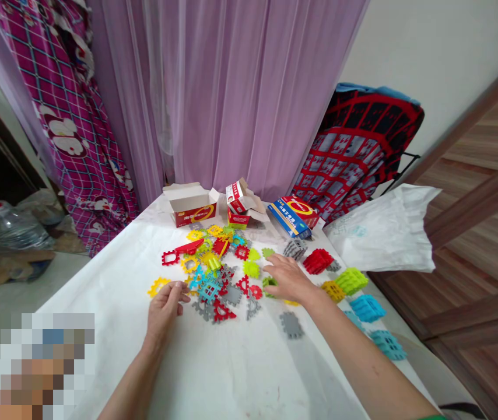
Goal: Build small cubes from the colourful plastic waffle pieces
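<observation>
My left hand (168,302) is at the near left of a loose pile of plastic interlocking building pieces, its fingers curled together; anything inside them is hidden. Just behind it lies a yellow frame piece (157,286). Turquoise window pieces (210,289) and red triangle pieces (223,312) are to its right. My right hand (287,277) reaches over the pile's right side with fingers spread. Beneath its fingertips is a green frame piece (269,286), partly covered, and a lime piece (251,269) lies beside them. Nearer me, a grey square piece (291,325) rests flat on the cloth.
Sorted stacks line the right edge: grey (295,249), red (318,261), lime (351,281) and blue (367,307). Behind the pile stand an open red-and-white box (194,214), a smaller open box (238,218) and a blue box (290,218). A white bag (384,233) sits far right.
</observation>
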`<state>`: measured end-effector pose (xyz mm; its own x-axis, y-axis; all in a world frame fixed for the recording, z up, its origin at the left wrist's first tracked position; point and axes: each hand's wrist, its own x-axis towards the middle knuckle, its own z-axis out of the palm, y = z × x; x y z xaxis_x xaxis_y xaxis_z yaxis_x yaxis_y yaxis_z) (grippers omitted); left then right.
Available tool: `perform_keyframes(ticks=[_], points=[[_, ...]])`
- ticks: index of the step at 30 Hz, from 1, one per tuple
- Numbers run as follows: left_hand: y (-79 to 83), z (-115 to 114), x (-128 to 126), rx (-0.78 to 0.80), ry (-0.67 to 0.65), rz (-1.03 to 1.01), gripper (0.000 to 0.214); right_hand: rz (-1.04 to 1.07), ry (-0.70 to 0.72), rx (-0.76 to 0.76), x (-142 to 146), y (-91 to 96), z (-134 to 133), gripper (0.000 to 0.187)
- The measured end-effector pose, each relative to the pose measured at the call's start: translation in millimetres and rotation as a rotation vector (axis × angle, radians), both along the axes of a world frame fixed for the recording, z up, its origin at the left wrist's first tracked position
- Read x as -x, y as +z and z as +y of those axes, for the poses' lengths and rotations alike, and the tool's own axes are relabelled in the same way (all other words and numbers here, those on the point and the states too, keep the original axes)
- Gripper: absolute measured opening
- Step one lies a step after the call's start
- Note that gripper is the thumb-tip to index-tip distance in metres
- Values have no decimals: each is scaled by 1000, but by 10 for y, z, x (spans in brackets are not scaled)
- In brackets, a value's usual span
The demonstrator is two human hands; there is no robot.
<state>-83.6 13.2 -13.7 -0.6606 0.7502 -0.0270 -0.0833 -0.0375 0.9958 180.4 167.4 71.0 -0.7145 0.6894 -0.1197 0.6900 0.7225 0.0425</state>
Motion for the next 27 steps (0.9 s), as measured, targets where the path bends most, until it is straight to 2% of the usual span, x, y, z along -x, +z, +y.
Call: perform_keyframes(ticks=[2,4,8,12,15,19,22,24,27], points=[[-20,18,26,-5,35,6,47,73,24,14,193,4,-41,30],[-31,26,34,-5,33,15,48,136,4,35,452,-32,-90,26],[-35,19,31,-8,28,48,49,248,-61,63,984,-200,-191,31],[-63,16,25,-2,12,116,49,286,52,76,1266,-384,-296,42],[-94,17,-6,5,-19,212,42,245,86,109,1271,-455,-333,41],[-103,6,-82,-35,-102,375,23,196,-35,88,1127,-443,-249,32],[-114,-11,-138,-65,-237,670,22,126,-112,61,1009,-395,-153,30],[-141,-21,-163,-8,-300,936,27,94,-137,26,964,-356,-121,30],[-191,-26,-178,123,-283,1138,24,99,-138,-27,979,-296,-142,30]])
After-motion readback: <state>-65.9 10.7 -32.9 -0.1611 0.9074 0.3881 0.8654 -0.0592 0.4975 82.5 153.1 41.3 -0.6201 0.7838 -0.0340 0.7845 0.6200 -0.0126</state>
